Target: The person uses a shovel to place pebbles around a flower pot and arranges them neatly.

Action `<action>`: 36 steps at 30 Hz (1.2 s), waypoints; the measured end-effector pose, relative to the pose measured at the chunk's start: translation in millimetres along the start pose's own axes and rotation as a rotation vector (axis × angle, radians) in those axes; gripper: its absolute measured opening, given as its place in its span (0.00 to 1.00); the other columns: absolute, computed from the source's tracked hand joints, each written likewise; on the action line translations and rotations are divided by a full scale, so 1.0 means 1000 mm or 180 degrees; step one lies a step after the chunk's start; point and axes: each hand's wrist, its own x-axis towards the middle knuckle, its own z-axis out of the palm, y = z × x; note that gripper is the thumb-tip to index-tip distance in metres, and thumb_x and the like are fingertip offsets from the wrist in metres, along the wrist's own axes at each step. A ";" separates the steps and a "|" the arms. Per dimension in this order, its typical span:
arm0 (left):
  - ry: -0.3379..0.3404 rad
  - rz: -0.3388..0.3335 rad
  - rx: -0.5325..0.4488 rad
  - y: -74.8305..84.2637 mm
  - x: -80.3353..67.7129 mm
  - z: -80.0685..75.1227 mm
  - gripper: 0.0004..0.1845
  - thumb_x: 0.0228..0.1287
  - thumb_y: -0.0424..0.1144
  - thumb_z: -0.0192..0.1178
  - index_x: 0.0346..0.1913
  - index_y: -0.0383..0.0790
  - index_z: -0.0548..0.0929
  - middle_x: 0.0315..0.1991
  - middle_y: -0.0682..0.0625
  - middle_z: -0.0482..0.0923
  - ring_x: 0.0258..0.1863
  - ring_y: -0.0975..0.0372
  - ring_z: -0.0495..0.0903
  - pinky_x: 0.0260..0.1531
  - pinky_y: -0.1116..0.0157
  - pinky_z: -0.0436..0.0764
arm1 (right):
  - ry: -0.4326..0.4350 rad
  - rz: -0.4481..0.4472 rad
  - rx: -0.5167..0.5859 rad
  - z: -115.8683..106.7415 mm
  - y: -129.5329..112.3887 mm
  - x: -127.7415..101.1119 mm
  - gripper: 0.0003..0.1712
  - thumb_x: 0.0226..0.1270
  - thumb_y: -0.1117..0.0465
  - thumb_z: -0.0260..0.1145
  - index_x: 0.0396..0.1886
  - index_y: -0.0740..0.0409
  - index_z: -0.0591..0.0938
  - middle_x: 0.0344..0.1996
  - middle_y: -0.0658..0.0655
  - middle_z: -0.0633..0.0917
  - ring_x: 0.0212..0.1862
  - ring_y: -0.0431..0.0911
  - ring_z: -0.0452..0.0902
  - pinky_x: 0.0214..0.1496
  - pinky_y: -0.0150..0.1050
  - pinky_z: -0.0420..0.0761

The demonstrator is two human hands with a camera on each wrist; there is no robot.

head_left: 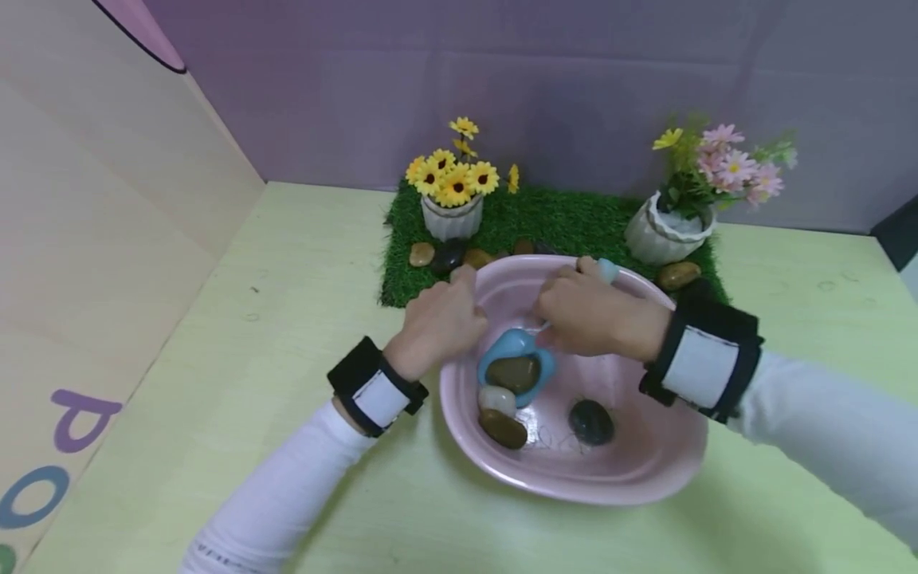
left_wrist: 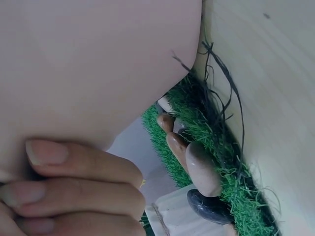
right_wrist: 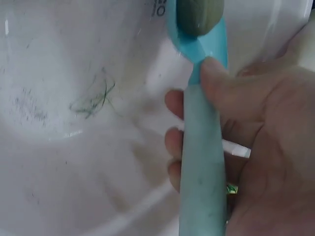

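A pink plastic basin [head_left: 645,466] stands on the table, its left rim gripped by my left hand [head_left: 437,323]. In the left wrist view that hand's fingers [left_wrist: 88,194] curl against the basin's outer wall. My right hand [head_left: 584,311] holds a blue scoop [head_left: 511,343] by its pale green handle [right_wrist: 201,162], thumb laid along the neck. The scoop's bowl is low in the basin and carries an olive-brown stone [head_left: 514,373]. Beside it are a white stone [head_left: 497,400] and a brown stone [head_left: 502,428]; a dark stone [head_left: 591,422] lies farther right.
Behind the basin is a mat of artificial grass [head_left: 566,219], edged with several pebbles [head_left: 421,254]. On it stand a pot of yellow flowers [head_left: 453,217] and a tilted pot of pink flowers [head_left: 663,231]. A grey-purple wall [head_left: 574,96] rises at the back.
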 end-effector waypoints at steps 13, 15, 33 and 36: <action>0.0013 0.0026 0.0072 0.000 0.000 0.001 0.21 0.66 0.38 0.49 0.61 0.36 0.66 0.34 0.41 0.79 0.21 0.57 0.81 0.16 0.62 0.78 | 0.0011 0.0115 0.0149 0.009 0.000 -0.006 0.04 0.62 0.54 0.70 0.30 0.47 0.87 0.32 0.51 0.87 0.39 0.49 0.76 0.48 0.52 0.64; 0.0008 0.0025 0.0074 -0.001 0.000 0.001 0.21 0.66 0.38 0.49 0.61 0.36 0.66 0.33 0.41 0.79 0.21 0.57 0.81 0.16 0.63 0.78 | -0.0061 0.0081 0.0138 0.010 0.000 -0.006 0.05 0.63 0.54 0.69 0.29 0.45 0.87 0.29 0.49 0.85 0.37 0.48 0.75 0.47 0.51 0.64; 0.0030 0.0065 0.0064 -0.001 0.000 0.000 0.18 0.66 0.37 0.47 0.58 0.37 0.67 0.31 0.42 0.78 0.21 0.58 0.81 0.16 0.63 0.79 | -0.0216 0.0100 0.0283 0.008 -0.009 -0.020 0.05 0.58 0.59 0.70 0.25 0.43 0.84 0.23 0.43 0.81 0.34 0.46 0.70 0.45 0.49 0.60; 0.0039 0.0080 0.0053 0.000 0.001 0.000 0.18 0.66 0.37 0.47 0.57 0.37 0.67 0.31 0.43 0.78 0.21 0.58 0.81 0.16 0.63 0.79 | -0.0226 0.0133 0.0296 0.006 -0.010 -0.022 0.07 0.58 0.57 0.71 0.22 0.42 0.82 0.21 0.43 0.80 0.34 0.45 0.69 0.45 0.48 0.59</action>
